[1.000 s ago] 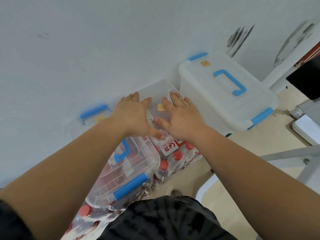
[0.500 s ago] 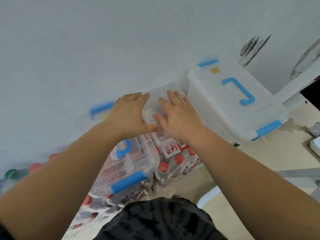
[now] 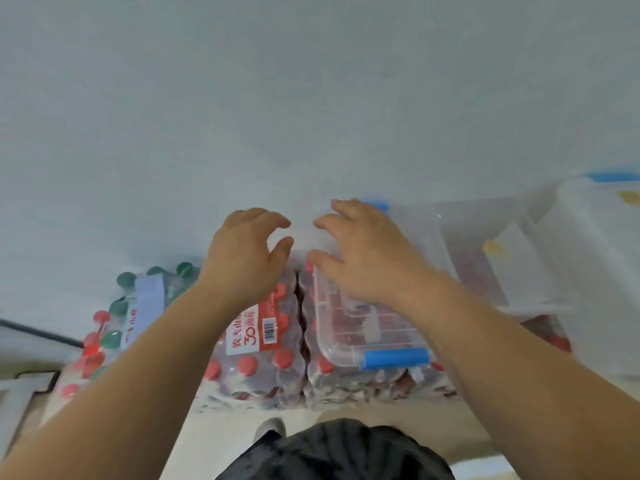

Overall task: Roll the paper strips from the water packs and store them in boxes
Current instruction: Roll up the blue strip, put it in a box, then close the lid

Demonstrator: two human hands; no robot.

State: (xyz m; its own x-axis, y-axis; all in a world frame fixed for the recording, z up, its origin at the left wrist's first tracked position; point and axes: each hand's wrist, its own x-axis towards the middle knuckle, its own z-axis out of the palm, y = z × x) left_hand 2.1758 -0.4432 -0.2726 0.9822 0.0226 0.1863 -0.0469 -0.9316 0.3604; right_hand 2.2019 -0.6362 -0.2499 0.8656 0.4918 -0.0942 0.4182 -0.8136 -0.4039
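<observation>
Shrink-wrapped water packs with red caps stand against the wall. The middle pack [image 3: 258,368] carries a red paper strip [image 3: 258,327] along its top. My left hand [image 3: 244,252] hovers over that pack's far end, fingers loosely curled, holding nothing. My right hand [image 3: 363,254] hovers beside it, over the far end of a clear box with a blue latch [image 3: 374,341], which lies on another pack [image 3: 346,382]. Neither hand grips anything. An open clear box [image 3: 491,258] stands to the right.
A pack with green and red caps [image 3: 117,327] and a pale strip sits at the left. A large lidded white box [image 3: 602,258] stands at the far right. The grey wall [image 3: 311,98] rises right behind everything. A dark cable [image 3: 34,332] runs along the left floor.
Both hands have left the open clear box and moved left. They now hover with fingers curled over the middle pack and the latched box. The view has swung left.
</observation>
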